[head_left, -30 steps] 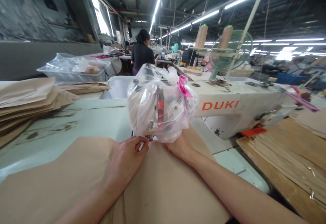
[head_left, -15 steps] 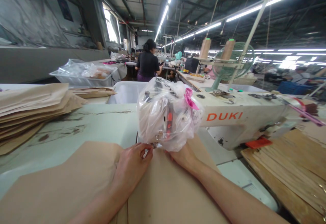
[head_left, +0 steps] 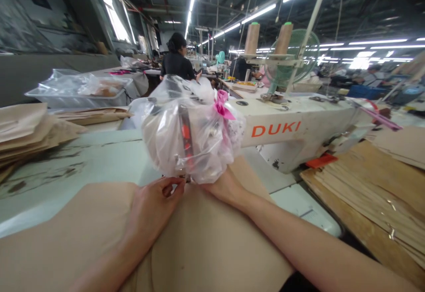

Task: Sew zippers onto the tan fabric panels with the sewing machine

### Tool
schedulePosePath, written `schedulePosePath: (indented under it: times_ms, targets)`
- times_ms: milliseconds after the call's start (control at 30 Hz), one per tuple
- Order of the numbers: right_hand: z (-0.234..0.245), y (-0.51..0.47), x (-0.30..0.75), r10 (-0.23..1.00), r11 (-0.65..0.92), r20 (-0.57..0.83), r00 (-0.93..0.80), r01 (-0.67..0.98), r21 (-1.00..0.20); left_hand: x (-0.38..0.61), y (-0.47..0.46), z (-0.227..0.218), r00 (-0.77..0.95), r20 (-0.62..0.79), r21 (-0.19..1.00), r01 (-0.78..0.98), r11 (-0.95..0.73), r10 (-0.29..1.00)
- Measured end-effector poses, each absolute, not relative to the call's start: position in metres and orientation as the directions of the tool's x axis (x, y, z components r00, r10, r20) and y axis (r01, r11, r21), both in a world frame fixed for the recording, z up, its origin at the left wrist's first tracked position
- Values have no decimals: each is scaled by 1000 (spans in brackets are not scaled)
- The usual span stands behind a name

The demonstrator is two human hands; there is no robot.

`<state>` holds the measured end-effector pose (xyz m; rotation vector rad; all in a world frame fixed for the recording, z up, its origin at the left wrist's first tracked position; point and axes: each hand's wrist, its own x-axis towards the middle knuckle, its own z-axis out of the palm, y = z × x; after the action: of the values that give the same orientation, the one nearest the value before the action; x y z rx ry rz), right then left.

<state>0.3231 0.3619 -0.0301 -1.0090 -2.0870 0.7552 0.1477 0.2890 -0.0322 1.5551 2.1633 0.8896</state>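
Observation:
A white sewing machine point(head_left: 282, 124) lettered DUKI stands in front of me, its head wrapped in a clear plastic bag point(head_left: 166, 137) tied with a pink ribbon point(head_left: 224, 105). Large tan fabric panels point(head_left: 212, 243) lie under my forearms and run up to the needle area. My left hand point(head_left: 154, 203) is left of the presser foot, thumb and forefinger pinched together; what lies between them is too small to make out. Under the bag's right side, my right hand point(head_left: 224, 188) rests on the fabric, its fingers largely hidden.
Stacked tan panels point(head_left: 26, 132) lie at the left, more panels point(head_left: 358, 203) on a board at the right. Behind are a plastic-filled white bin point(head_left: 83, 99), thread cones point(head_left: 252, 40), a green fan point(head_left: 295, 57) and a seated person in black point(head_left: 177, 62).
The whole view has shifted, so the machine and hands appear further left and slightly higher. Both hands stay by the presser foot, the left still pinched.

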Motion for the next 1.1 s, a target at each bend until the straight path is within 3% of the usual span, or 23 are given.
schedulePosePath:
  times_ms: [433, 1100]
  targets:
    - [-41, 365, 318, 722, 671, 365, -587, 467, -576, 153, 285, -26, -391, 111, 516, 808, 284, 913]
    - [-46, 363, 312, 672, 740, 447, -591, 501, -449, 156, 285, -29, -415, 179, 497, 820, 282, 892]
